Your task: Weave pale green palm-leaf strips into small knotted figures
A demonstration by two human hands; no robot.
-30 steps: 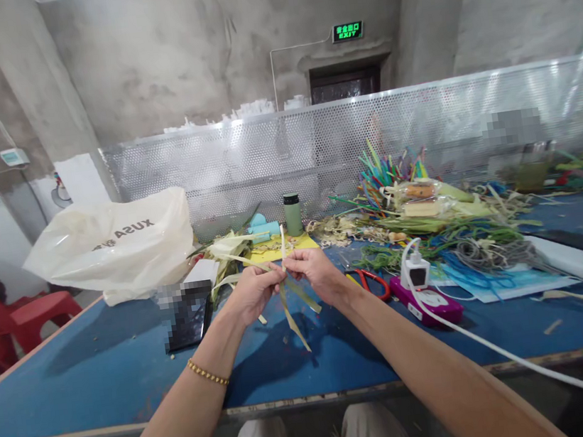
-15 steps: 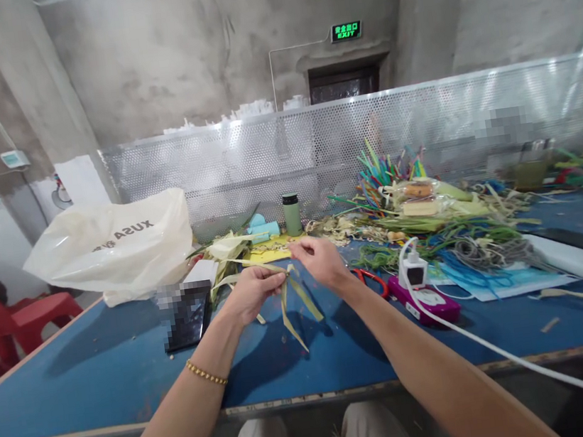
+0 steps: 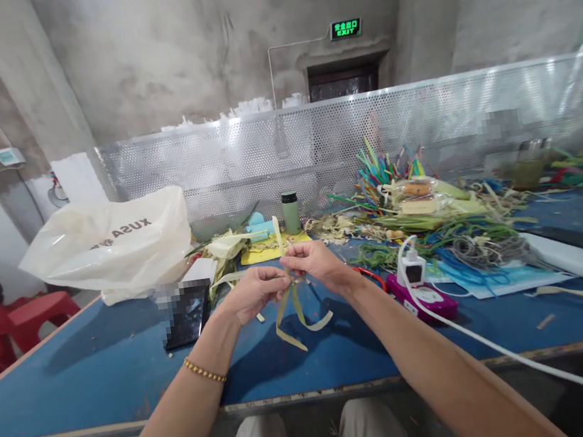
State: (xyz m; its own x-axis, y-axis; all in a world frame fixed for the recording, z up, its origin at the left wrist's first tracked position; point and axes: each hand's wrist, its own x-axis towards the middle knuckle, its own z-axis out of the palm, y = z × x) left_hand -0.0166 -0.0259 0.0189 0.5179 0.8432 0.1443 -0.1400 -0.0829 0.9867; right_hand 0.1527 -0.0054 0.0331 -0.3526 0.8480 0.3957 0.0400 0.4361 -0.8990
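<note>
My left hand (image 3: 259,291) and right hand (image 3: 318,265) pinch the leaf strips (image 3: 278,237) on my side of the bottle (image 3: 291,214); one strip rises left of it, nearer my right hand, and two others hang toward me.

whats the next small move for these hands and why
Perhaps the right hand should fold the upright leaf strip down while the left hand steadies its base: both hands pinch close together, that strip sticks up, and two loose ends hang below.
</note>
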